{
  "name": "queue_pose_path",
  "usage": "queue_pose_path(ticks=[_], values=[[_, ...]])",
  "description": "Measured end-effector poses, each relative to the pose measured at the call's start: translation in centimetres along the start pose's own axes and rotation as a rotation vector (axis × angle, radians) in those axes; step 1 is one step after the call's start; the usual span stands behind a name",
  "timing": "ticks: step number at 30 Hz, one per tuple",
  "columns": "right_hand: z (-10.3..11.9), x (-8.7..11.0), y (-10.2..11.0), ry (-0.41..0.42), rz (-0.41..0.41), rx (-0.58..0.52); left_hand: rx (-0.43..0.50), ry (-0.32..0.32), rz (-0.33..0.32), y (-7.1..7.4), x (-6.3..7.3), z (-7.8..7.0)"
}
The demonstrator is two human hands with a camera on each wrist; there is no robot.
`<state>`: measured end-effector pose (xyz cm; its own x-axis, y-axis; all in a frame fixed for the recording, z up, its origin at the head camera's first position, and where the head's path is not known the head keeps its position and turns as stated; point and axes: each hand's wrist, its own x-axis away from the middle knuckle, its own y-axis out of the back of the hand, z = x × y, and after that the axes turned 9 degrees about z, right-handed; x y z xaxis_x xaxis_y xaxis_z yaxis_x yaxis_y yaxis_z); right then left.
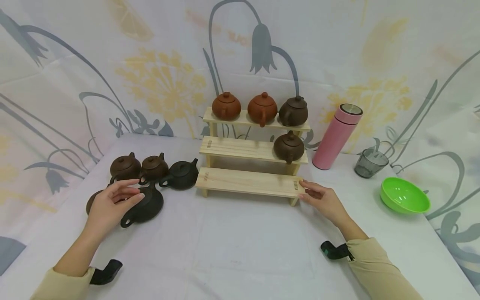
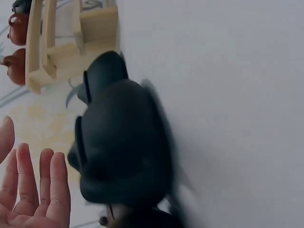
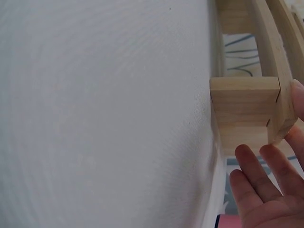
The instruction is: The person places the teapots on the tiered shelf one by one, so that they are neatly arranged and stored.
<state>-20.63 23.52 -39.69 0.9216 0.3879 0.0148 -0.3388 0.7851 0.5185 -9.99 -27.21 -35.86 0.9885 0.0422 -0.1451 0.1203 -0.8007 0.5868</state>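
Four pots stand on the shelf; five other pots wait on the table. The left hand, thumb and fingers apart, holds nothing. The right hand pinches the bottom board.

In the lower left of the frame we see the left hand, its fingers almost straight. At the centre stands a large black teapot, slightly blurred; above it, a second black teapot, partly hidden. In the upper left we notice a wooden rack and two reddish teapots.
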Motion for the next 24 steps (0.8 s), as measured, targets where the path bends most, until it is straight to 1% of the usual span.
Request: queue_pose_path(ticks=[2,4,7,9,12,13,15,17,20,24], values=[[0.0,0.0,0.0,0.006,-0.002,0.000,0.019,0.011,-0.010,0.2,0.4,0.6],[0.0,0.0,0.0,0.011,-0.003,0.001,0.029,0.015,-0.005,0.4,0.8,1.2],[-0.1,-0.1,0.0,0.017,-0.004,0.002,0.002,0.024,0.020,0.5,1.4,1.8],[-0.2,-0.1,-0.1,0.018,-0.004,0.005,-0.038,0.048,0.067,0.5,1.8,2.0],[-0.2,-0.1,-0.1,0.021,-0.006,0.006,-0.094,0.110,0.146,0.5,2.2,2.2],[-0.3,-0.1,-0.1,0.022,-0.006,0.008,-0.096,0.131,0.174,0.4,2.3,2.2],[-0.3,-0.1,-0.1,0.023,-0.007,0.009,-0.094,0.156,0.215,0.4,2.3,2.2],[-0.3,-0.1,-0.1,0.022,-0.007,0.011,-0.080,0.174,0.240,0.4,2.3,2.1],[-0.3,0.0,-0.1,0.021,-0.009,0.012,-0.045,0.173,0.262,0.2,2.3,1.9],[-0.4,0.0,-0.1,0.027,-0.008,0.003,0.003,0.191,0.276,-0.4,2.4,1.6]])
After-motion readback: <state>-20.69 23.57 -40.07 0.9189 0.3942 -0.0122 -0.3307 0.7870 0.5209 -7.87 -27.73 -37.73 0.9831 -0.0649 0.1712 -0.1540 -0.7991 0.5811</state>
